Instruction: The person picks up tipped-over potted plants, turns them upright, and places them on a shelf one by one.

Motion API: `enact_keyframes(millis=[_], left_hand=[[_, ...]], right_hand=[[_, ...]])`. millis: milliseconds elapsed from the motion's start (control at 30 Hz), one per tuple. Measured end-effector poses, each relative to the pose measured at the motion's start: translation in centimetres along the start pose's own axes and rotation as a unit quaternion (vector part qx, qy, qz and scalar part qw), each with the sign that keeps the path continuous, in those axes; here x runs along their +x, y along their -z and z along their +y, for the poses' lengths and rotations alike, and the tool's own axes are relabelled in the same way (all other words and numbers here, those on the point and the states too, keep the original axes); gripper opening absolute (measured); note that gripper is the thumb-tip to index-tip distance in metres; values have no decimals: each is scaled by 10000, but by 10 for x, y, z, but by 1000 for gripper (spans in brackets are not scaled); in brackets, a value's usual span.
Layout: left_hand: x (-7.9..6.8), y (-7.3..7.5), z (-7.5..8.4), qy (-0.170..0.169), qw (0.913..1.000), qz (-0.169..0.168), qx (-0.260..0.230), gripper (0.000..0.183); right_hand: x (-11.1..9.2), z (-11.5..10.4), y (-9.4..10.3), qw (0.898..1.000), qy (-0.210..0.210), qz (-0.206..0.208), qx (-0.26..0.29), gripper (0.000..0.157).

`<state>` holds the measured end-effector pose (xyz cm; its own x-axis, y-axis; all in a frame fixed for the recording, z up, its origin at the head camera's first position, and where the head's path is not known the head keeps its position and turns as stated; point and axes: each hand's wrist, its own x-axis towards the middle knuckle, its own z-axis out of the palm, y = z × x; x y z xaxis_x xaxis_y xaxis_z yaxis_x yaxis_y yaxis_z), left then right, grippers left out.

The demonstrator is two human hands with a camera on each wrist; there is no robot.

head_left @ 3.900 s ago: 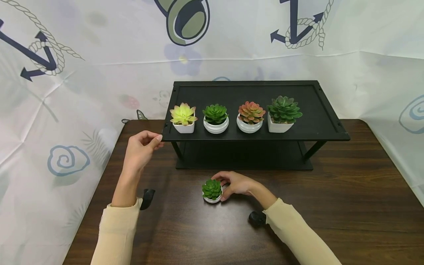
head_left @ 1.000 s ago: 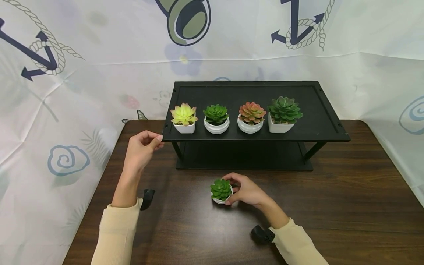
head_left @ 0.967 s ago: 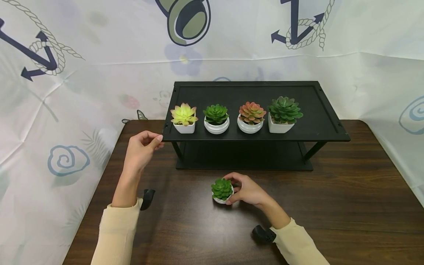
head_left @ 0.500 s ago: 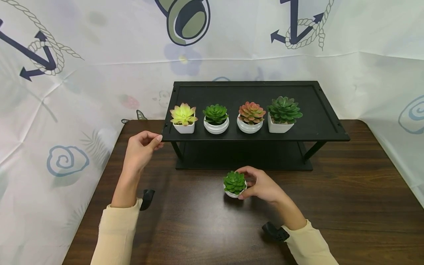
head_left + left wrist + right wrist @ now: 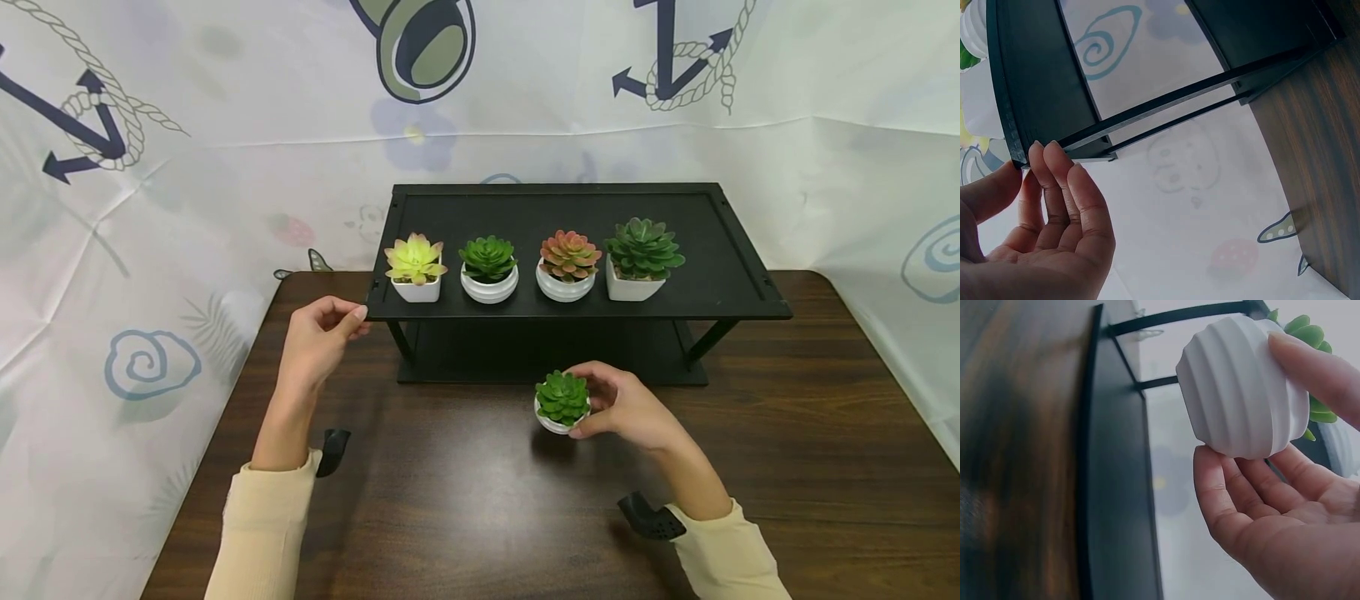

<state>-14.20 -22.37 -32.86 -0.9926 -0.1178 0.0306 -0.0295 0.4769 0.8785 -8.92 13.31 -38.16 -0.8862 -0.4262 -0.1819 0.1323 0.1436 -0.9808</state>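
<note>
In the head view my right hand (image 5: 630, 408) grips a small green potted succulent (image 5: 562, 397), upright in front of the black two-tier shelf (image 5: 738, 258). A shadow lies on the table just below the pot. The right wrist view shows the ribbed white pot (image 5: 1241, 394) between thumb and fingers, its underside clear of the tabletop. My left hand (image 5: 318, 337) pinches the front left corner of the shelf's upper board. Thumb and fingertips meet at that corner in the left wrist view.
Along the upper board stand a yellow succulent (image 5: 416, 262), a green one (image 5: 488, 265), a reddish one (image 5: 568, 262) and a larger dark green one (image 5: 643, 254). The lower board (image 5: 540, 354) sits close to the brown table (image 5: 450, 517). A printed white cloth (image 5: 262, 83) hangs behind.
My right hand has carried the green succulent rightward and toward the shelf, raising it off the table. My left hand has stayed at the shelf corner.
</note>
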Motion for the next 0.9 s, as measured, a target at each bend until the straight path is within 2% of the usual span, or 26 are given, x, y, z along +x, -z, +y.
enact_keyframes(millis=[200, 600, 900], left_hand=[[0, 0, -1, -1, 10000, 17, -15, 24], [1, 0, -1, -42, 10000, -6, 6, 24], [0, 1, 1, 38, 10000, -49, 22, 26]], right_hand=[[-9, -10, 10, 9996, 225, 154, -1, 64], [-22, -30, 31, 9972, 331, 461, -493, 65], [-32, -51, 50, 9942, 507, 686, -648, 58]])
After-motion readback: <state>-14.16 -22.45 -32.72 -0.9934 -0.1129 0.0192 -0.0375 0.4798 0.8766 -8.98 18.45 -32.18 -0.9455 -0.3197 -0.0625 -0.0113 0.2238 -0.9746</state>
